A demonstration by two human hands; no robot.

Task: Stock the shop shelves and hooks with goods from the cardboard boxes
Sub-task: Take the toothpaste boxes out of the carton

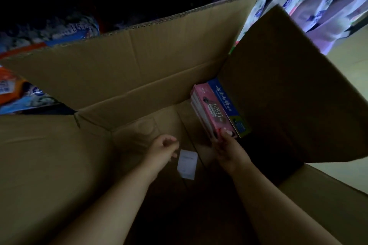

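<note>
A big open cardboard box (139,69) fills the view, and both my arms reach down into it. My right hand (229,149) grips the near end of a stack of pink toothpaste cartons (211,111) leaning in the box's far right corner. A blue carton (227,101) stands right behind the pink ones, against the right wall. My left hand (165,149) hovers above the box floor with loosely curled fingers and holds nothing. Just to its right, a small white paper slip (187,163) lies flat on the bottom.
The box's right flap (294,77) stands up and the left flap (39,155) folds outward. Behind the far wall lie blue and orange packaged goods (23,93) on a dark shelf. Purple and white floral packs (318,0) hang at the upper right. Pale floor (350,145) shows on the right.
</note>
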